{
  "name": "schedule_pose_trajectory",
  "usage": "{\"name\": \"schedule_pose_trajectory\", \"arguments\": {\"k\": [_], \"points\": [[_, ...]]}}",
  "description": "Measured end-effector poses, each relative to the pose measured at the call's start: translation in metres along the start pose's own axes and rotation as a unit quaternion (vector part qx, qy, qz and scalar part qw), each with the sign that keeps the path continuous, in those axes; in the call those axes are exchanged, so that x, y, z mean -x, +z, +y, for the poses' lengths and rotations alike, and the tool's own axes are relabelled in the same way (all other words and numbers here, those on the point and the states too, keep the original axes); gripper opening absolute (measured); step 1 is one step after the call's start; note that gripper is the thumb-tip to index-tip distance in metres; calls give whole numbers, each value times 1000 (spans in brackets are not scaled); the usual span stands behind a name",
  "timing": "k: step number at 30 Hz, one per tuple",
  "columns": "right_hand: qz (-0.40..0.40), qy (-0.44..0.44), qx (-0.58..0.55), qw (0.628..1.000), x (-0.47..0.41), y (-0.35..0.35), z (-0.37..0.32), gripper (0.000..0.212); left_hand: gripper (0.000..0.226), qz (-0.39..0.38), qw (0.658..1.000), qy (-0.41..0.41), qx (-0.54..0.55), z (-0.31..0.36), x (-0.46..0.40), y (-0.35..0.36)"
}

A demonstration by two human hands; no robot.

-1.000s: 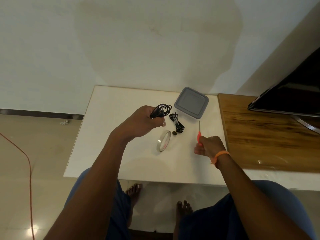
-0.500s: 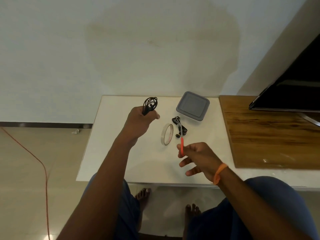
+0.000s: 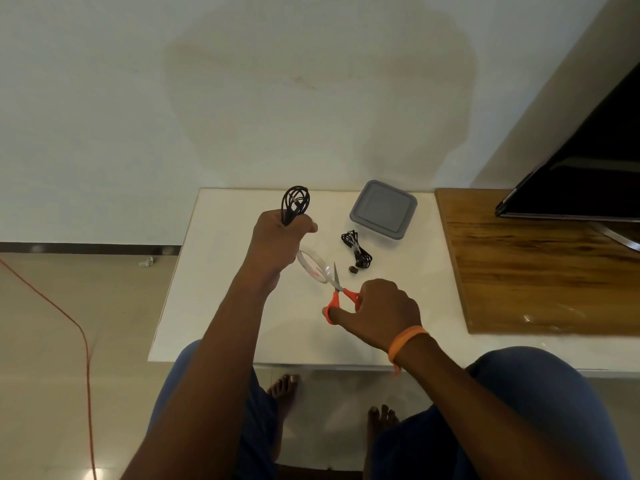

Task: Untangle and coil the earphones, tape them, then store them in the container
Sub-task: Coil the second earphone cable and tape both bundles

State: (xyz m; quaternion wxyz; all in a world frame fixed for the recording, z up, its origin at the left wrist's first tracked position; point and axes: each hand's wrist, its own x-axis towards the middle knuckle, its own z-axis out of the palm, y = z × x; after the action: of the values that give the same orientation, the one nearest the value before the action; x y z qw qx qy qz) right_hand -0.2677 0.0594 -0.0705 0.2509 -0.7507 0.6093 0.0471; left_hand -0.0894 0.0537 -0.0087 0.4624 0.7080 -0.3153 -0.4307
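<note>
While the left hand (image 3: 277, 237) grips coiled earphones (image 3: 295, 206) above the white counter (image 3: 214, 306), the right hand (image 3: 381, 313) holds orange scissors (image 3: 341, 294), blades at the tape roll (image 3: 313, 266). More earphones (image 3: 356, 251) lie beside the lidded grey container (image 3: 383, 213).

1. The container (image 3: 383, 214) sat at the bench's (image 3: 221, 306) upper right.
2. Loose earphones (image 3: 356, 249) lay just below-left of the container.
3. The tape roll (image 3: 313, 266) lay left of them, mid-frame.
4. A wooden board (image 3: 540, 271) adjoined the bench's right edge.
</note>
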Motion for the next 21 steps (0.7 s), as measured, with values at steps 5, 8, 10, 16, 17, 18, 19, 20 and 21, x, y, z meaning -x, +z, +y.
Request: {"name": "schedule_pose_trajectory", "arguments": {"k": [5, 8, 10, 16, 17, 18, 19, 20, 21], "points": [[47, -18, 32, 998, -5, -2, -10, 61, 21, -6, 999, -20, 27, -4, 0, 1], [60, -22, 58, 996, -11, -3, -13, 66, 19, -5, 998, -38, 46, -4, 2, 3], [65, -27, 63, 996, -13, 0, -15, 65, 18, -7, 997, -49, 56, -5, 4, 6], [86, -50, 71, 992, -15, 5, -23, 65, 16, 14, 994, -69, 80, -5, 5, 8], [87, -57, 75, 992, -16, 5, -25, 65, 17, 16, 994, -69, 79, -5, 5, 8], [86, -61, 76, 991, -17, 6, -26, 64, 17, 16, 995, -69, 73, -5, 5, 8], [85, -65, 75, 991, -18, 5, -26, 64, 18, 14, 995, -68, 65, -5, 6, 8], [85, -66, 74, 991, -20, 5, -26, 63, 18, 11, 996, -68, 59, -5, 6, 8], [85, -68, 76, 991, -21, 4, -25, 62, 18, 7, 996, -67, 55, -5, 7, 8]]}}
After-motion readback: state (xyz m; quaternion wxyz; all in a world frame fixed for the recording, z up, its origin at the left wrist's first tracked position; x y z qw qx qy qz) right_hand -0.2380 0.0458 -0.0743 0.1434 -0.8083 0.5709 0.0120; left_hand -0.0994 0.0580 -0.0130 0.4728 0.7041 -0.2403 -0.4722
